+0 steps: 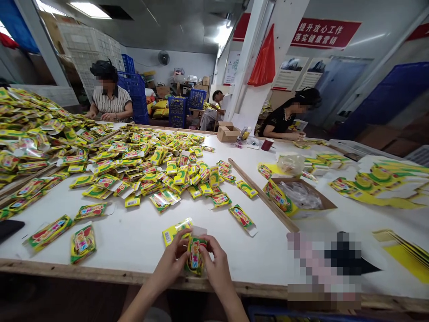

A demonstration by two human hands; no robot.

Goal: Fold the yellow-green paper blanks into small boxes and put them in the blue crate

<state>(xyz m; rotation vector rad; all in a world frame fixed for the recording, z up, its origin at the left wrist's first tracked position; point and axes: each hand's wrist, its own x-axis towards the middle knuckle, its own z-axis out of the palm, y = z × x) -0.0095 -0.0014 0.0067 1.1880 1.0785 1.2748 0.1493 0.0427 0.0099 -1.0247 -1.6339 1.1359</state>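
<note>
My left hand [172, 261] and my right hand [217, 264] together pinch one small yellow-green packet [195, 257] just above the near edge of the white table [140, 241]. The packet stands upright between my fingers. A flat yellow box [177, 229] lies on the table just behind my left hand. A big heap of the same yellow-green packets [140, 165] covers the table's middle and left.
Loose packets [82, 243] lie at the near left. A wooden strip [263, 194] runs diagonally at the right, beside an open carton [301, 197] of clear bags. Flat yellow cards [385, 181] are stacked far right. Two people [110, 98] sit across the table.
</note>
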